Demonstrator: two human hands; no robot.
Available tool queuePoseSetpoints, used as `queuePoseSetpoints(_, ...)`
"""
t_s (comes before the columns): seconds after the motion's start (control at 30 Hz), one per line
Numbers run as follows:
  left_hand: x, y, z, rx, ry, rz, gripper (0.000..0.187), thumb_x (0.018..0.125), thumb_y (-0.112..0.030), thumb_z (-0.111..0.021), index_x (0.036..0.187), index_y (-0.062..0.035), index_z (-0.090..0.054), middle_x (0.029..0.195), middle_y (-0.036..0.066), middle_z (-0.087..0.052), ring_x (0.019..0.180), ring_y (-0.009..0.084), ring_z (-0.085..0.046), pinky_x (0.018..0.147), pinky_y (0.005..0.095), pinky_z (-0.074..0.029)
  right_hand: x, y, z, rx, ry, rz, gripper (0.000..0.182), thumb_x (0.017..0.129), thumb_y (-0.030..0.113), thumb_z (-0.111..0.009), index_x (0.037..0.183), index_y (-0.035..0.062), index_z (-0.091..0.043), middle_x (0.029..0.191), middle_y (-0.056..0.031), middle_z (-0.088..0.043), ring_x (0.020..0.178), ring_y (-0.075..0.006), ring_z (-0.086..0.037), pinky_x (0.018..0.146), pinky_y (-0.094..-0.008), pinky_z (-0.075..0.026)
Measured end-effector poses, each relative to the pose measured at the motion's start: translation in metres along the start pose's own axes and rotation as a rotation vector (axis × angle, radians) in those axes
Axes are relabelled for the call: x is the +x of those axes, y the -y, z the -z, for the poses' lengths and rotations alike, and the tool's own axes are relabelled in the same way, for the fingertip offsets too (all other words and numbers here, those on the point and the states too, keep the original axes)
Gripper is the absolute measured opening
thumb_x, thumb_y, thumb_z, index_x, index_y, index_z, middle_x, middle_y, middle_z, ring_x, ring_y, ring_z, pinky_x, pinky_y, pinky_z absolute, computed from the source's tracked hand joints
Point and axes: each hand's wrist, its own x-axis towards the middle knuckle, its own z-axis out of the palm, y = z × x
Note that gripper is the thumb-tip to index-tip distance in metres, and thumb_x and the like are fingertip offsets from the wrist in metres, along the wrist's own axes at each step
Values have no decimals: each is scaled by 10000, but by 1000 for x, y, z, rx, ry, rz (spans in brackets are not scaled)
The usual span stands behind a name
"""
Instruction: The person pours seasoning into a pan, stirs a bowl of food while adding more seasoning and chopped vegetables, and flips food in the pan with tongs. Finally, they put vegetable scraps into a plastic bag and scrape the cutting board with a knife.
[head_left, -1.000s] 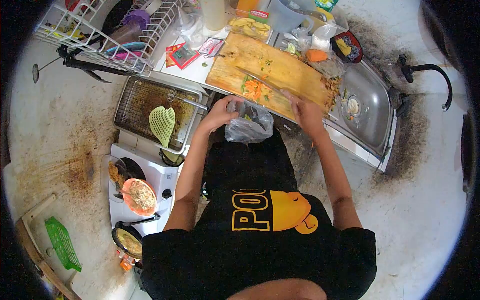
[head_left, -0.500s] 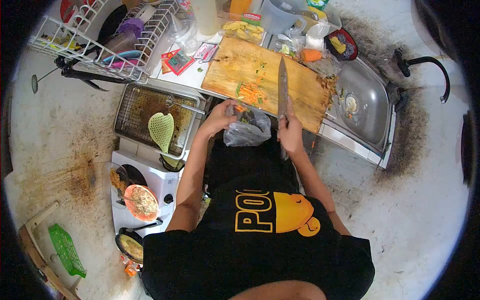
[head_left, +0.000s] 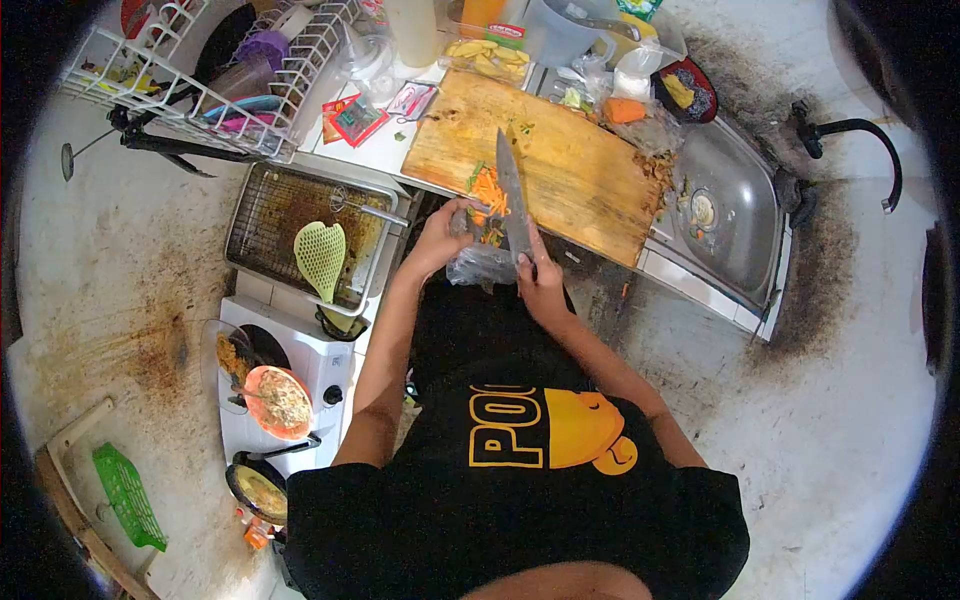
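My left hand (head_left: 441,238) is closed on the rim of a clear plastic bag (head_left: 482,268) at the near edge of the wooden cutting board (head_left: 570,170). In my right hand (head_left: 541,280) is the handle of a large kitchen knife (head_left: 513,195), its blade lying across the board's near edge and pointing away from me. Left of the blade, cut carrot strips (head_left: 489,190) with green bits are bunched at the board's edge, just above the bag's mouth. Some cut vegetables show inside the bag. The blade partly covers the bag.
A metal sink (head_left: 735,255) with a black faucet (head_left: 860,125) is on the right. To the left are a fryer tray (head_left: 270,215) with a green slotted scoop (head_left: 320,255), and a stove (head_left: 330,370) bearing an orange bowl (head_left: 280,405). A white dish rack (head_left: 290,130) stands at upper left.
My right hand and the knife have moved left, bringing the blade beside the carrot strips. The strips are bunched closer together at the bag. My left hand has stayed on the bag.
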Motion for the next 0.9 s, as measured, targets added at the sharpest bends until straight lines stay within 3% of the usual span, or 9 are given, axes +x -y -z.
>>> queuePoseSetpoints(0.13, 7, 29, 0, 22, -56, -42, 484, 668, 3, -600, 1141, 13, -499, 1014, 89, -580, 924, 148, -544, 817, 262, -437, -6, -12, -5, -8, 43, 84, 537, 892, 26, -436, 1403, 85, -282, 1312, -236, -435, 986, -359, -600, 792, -328, -475)
queuePoseSetpoints(0.2, 11, 37, 3, 22, -65, -99, 488, 670, -4, -604, 1145, 21, -495, 1016, 90, -581, 938, 149, -539, 830, 264, -432, -7, -13, -4, -40, -56, 235, 506, 900, 28, -425, 1393, 74, -319, 803, -132, -608, 628, -170, -581, 615, -290, -480)
queuePoseSetpoints(0.23, 11, 36, 4, 66, -68, -124, 489, 674, -7, -604, 1148, 26, -492, 1016, 92, -580, 935, 152, -538, 827, 264, -433, -6, -10, -2, -41, -55, 236, 506, 900, 28, -425, 1393, 74, -319, 803, -132, -608, 628, -170, -581, 615, -290, -480)
queuePoseSetpoints(0.3, 11, 36, 5, 107, -69, -147, 489, 678, -11, -604, 1151, 31, -489, 1017, 94, -579, 932, 155, -538, 823, 264, -435, -4, -6, 7, -122, -2, 277, 503, 891, 29, -439, 1379, 76, -326, 1291, -219, -465, 1084, -354, -549, 889, -354, -446)
queuePoseSetpoints(0.57, 8, 20, 4, -27, -36, -64, 473, 676, 19, -590, 1140, 31, -498, 1014, 83, -572, 936, 144, -530, 841, 259, -424, 33, 44, 64, -264, -6, 164, 501, 870, 89, -506, 1354, 99, -378, 1207, -217, -536, 1102, -332, -545, 905, -359, -436)
queuePoseSetpoints(0.63, 10, 27, 5, 0, -18, -80, 482, 685, 29, -598, 1155, 18, -487, 1028, 67, -553, 925, 128, -515, 813, 243, -427, 49, 52, 76, -188, -109, -13, 504, 868, 150, -533, 1347, 96, -388, 1196, -246, -531, 1047, -337, -573, 861, -374, -452)
queuePoseSetpoints(0.7, 11, 27, 7, 25, -6, -98, 493, 695, 40, -605, 1170, 5, -477, 1043, 51, -534, 915, 112, -500, 785, 227, -430, 67, 34, 86, -320, -225, 267, 522, 865, 178, -544, 1347, 72, -375, 1031, -266, -595, 891, -341, -620, 753, -401, -476)
queuePoseSetpoints(0.77, 9, 25, 7, 60, -5, -84, 511, 699, 41, -599, 1191, 0, -466, 1038, 52, -534, 936, 118, -495, 818, 240, -422, 77, 52, 97, -367, -97, -149, 558, 872, 193, -529, 1369, 52, -316, 813, -247, -626, 712, -344, -626, 638, -435, -475)
queuePoseSetpoints(0.9, 4, 14, 5, -30, -18, 69, 525, 701, 41, -595, 1205, 2, -453, 1026, 48, -528, 915, 105, -494, 785, 235, -429, 99, 19, 96, -674, -162, -82, 584, 887, 200, -485, 1395, 47, -240, 655, -204, -607, 612, -346, -616, 581, -453, -478)
